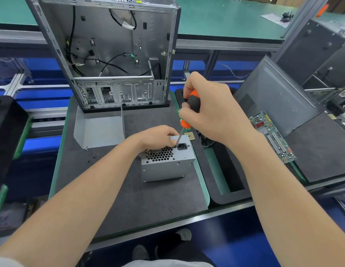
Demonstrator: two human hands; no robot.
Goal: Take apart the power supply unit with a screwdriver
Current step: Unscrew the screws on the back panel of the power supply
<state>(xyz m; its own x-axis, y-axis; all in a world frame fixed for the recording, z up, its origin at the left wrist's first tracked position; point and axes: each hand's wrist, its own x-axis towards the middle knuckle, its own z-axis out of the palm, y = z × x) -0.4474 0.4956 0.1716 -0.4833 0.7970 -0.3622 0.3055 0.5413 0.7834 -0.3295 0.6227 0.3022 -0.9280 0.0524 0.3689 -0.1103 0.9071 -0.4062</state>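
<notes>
A grey metal power supply unit (166, 166) stands on the dark foam mat (129, 199), with its honeycomb fan grille and black power socket facing up. My left hand (158, 136) grips its far top edge, fingers curled over the metal. My right hand (212, 112) holds an orange and black screwdriver (193, 102) upright. The thin shaft slants down and its tip sits on the top face just left of the socket.
An open, stripped computer case (110, 54) stands behind the unit, with a loose grey metal panel (99, 132) at its foot. A few small screws (94, 156) lie on the mat at left. A green motherboard (272, 135) and a dark case panel (273, 95) lie at right.
</notes>
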